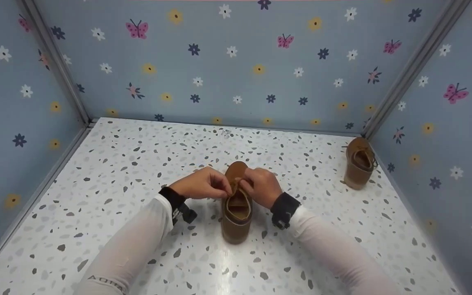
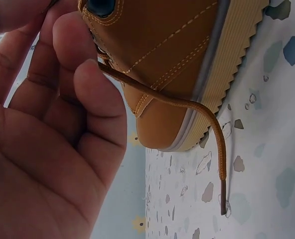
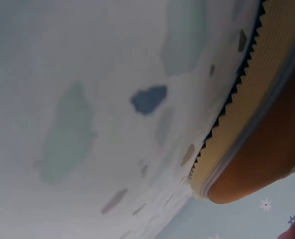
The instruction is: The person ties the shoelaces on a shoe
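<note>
Bottom of frame: white sleeves [image 1: 129,246]. Lower centre, we see a brown shoe [image 1: 236,232], toe up-frame; left hand [image 1: 204,183] and right hand [image 1: 264,186] each pinch its lace [image 2: 187,103], one tipped end trailing past the sole. Second shoe [image 1: 358,172] at right; top of frame, we note flowered wall [image 1: 215,82]

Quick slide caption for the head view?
Left hand and right hand at the laces of a brown shoe; a second shoe stands near the right wall.
</note>
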`<state>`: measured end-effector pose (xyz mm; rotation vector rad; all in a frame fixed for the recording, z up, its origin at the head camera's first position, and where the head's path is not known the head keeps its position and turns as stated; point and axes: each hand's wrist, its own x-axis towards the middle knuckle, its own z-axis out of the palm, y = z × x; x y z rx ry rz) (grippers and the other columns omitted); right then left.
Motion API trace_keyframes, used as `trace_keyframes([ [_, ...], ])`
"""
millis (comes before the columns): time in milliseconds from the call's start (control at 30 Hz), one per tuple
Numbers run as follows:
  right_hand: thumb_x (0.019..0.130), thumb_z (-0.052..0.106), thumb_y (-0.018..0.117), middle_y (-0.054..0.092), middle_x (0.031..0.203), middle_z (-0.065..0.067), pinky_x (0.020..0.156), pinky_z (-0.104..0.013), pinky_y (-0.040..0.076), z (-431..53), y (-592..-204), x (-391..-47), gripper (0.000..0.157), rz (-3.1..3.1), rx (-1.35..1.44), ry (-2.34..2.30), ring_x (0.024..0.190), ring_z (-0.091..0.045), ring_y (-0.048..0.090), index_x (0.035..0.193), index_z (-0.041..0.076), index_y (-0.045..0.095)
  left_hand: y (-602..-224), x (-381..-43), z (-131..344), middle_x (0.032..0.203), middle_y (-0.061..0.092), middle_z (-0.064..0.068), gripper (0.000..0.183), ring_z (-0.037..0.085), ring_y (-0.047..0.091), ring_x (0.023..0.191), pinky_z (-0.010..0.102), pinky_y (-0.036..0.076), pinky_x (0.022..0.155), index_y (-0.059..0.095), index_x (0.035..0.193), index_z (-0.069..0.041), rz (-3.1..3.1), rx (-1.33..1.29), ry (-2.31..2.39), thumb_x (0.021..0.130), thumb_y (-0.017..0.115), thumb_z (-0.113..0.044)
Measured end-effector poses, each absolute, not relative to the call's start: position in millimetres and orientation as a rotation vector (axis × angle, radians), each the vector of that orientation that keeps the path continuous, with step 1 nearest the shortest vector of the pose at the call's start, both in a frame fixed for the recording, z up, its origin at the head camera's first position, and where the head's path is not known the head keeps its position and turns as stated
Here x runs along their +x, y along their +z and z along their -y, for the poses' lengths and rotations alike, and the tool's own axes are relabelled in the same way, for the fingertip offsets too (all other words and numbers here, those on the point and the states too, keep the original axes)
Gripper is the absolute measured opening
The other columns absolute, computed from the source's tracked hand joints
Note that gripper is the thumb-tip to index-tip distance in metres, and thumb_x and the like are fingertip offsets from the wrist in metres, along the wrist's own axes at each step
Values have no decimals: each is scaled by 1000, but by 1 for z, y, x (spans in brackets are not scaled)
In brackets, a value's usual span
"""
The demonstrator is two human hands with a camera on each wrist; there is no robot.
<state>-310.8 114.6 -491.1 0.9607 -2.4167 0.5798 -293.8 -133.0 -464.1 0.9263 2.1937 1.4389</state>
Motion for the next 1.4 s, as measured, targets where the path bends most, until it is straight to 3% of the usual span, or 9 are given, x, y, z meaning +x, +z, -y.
trace_keyframes([
  [267,94,24,75,57,64,-2,53,-30,42,-114,-495,-310,29,2356,945,550,58,-17,52,75,13,56,-461,-294,133,93,78,3,13,6,68,78,22,56,71,80,103,-7,-2196,931,1411,91,75,-6],
  [433,94,24,76,57,65,-2,54,-29,41,-114,-494,-309,29,2355,947,557,59,-17,52,76,13,56,-457,-296,136,94,78,5,14,7,69,80,30,60,75,79,106,-6,-2163,907,1444,92,75,-9],
  [567,94,24,77,57,65,-2,54,-29,41,-114,-494,-310,29,2345,956,558,59,-17,52,77,12,57,-455,-300,139,92,74,7,17,13,67,81,27,56,74,76,107,-1,-2250,820,1500,97,71,-14],
  [733,95,26,76,57,64,-2,54,-31,43,-115,-495,-311,30,2336,970,546,58,-18,53,76,13,56,-454,-308,140,84,68,-5,26,25,65,82,24,50,65,72,108,2,-2381,646,1495,101,66,-23],
  [933,95,25,75,58,64,-3,54,-30,42,-114,-494,-310,30,2327,980,560,58,-17,52,76,13,55,-451,-318,136,84,69,-1,26,14,63,75,27,49,66,73,105,-3,-2429,622,1380,102,65,-28],
  [1100,94,26,77,58,64,-2,55,-31,42,-115,-495,-310,32,2312,987,555,58,-17,52,75,13,55,-449,-324,131,80,67,-2,27,12,58,70,26,46,64,73,106,-2,-2385,639,1326,102,65,-28],
  [1400,93,27,78,57,64,-1,55,-32,44,-115,-494,-311,33,2279,999,535,59,-18,53,74,13,55,-445,-329,122,83,66,-4,17,8,55,69,23,45,62,75,99,-12,-2304,649,1251,100,66,-28],
])
